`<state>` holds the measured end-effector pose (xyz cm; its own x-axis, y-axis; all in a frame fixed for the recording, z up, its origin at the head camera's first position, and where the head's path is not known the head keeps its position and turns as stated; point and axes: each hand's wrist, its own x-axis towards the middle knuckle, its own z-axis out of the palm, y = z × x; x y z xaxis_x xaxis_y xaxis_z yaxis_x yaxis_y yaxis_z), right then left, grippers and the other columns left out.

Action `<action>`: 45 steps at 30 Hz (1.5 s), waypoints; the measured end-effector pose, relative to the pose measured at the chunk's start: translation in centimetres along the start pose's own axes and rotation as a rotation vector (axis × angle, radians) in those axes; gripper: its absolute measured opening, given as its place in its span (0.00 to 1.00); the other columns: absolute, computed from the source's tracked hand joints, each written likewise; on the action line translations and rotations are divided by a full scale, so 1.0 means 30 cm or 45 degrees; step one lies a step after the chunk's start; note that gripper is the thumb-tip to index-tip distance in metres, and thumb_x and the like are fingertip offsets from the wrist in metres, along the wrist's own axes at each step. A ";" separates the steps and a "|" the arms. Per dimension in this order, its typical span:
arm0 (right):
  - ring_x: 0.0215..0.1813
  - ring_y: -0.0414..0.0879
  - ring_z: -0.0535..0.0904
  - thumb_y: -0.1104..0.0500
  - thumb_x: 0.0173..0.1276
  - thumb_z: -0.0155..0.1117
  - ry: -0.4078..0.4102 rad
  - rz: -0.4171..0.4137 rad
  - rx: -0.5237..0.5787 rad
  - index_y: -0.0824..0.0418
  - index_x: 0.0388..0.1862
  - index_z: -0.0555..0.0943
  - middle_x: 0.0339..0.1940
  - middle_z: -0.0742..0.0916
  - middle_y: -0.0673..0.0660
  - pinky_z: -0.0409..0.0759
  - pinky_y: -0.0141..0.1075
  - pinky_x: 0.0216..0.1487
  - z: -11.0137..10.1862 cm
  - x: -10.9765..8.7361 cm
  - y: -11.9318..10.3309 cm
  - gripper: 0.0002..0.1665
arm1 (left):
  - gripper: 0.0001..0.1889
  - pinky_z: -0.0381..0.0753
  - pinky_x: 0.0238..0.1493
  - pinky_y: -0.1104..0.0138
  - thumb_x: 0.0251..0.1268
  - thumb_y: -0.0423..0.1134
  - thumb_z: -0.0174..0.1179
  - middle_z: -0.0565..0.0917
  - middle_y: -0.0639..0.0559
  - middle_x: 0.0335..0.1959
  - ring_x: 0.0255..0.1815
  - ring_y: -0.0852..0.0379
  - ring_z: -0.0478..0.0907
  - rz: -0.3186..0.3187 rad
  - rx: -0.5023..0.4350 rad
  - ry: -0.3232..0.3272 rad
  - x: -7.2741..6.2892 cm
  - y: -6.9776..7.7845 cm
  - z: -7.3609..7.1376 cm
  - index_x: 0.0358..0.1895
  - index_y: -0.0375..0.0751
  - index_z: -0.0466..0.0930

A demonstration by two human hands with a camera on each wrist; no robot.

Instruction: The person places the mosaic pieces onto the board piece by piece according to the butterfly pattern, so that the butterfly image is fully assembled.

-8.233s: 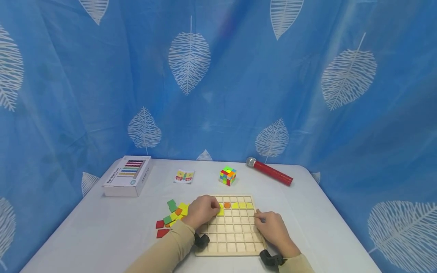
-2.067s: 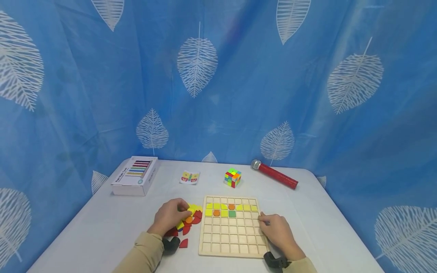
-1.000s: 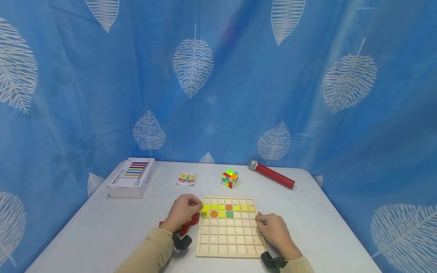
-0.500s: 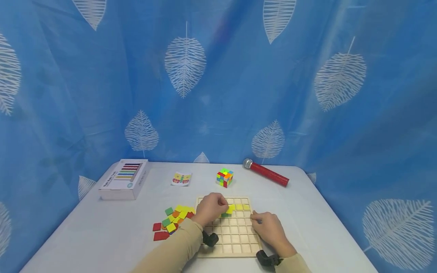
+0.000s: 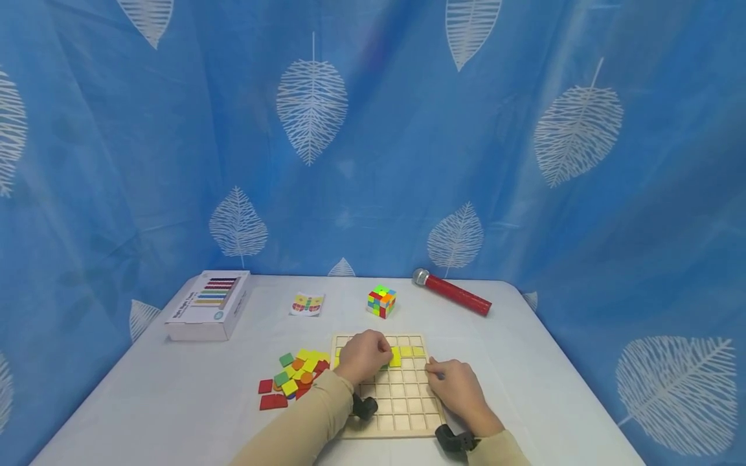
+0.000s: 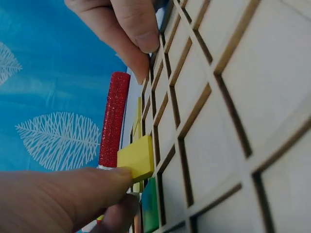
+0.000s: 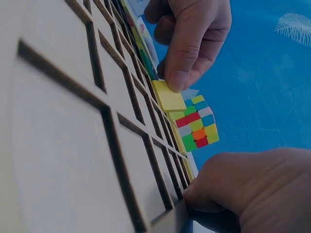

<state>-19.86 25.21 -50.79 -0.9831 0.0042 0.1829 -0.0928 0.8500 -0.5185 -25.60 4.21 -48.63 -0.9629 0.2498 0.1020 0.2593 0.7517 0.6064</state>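
My left hand (image 5: 362,357) pinches a yellow square tile (image 6: 137,159) between thumb and fingertips. The tile stands at a tilt against the upper part of a wooden grid board (image 5: 387,435). Beside it a green tile (image 6: 150,206) sits in a cell. Yellow tiles (image 5: 412,351) lie in the upper row; the hand hides others. At the board's right edge my right hand (image 5: 457,386) grips the rim, its thumb (image 7: 204,191) against the frame. A loose pile of red, yellow, green and orange tiles (image 5: 309,366) lies left of the board.
Behind the board stand a coloured puzzle cube (image 5: 381,301) and a picture card (image 5: 306,304). A red microphone (image 5: 454,294) lies at the back right. Toward the back left is a white box (image 5: 204,307). A blue curtain (image 5: 373,162) hangs behind the table.
My left hand has gone from the pile to the board with a yellow tile, and has barely moved in the last half second. A second row has gained tiles. The right hand stays at the rim.
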 end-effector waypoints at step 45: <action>0.61 0.61 0.84 0.62 0.65 0.68 -0.027 0.044 0.000 0.60 0.47 0.91 0.57 0.89 0.59 0.78 0.58 0.61 -0.003 -0.002 -0.005 0.12 | 0.15 0.75 0.31 0.65 0.52 0.50 0.79 0.82 0.57 0.29 0.27 0.57 0.74 -0.393 0.021 0.102 -0.283 -0.352 -0.287 0.38 0.48 0.87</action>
<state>-19.79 25.13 -50.66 -0.9888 0.0226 0.1473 -0.0587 0.8496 -0.5241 -20.79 -11.11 -49.11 -0.9990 -0.0396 -0.0227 -0.0453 0.7946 0.6055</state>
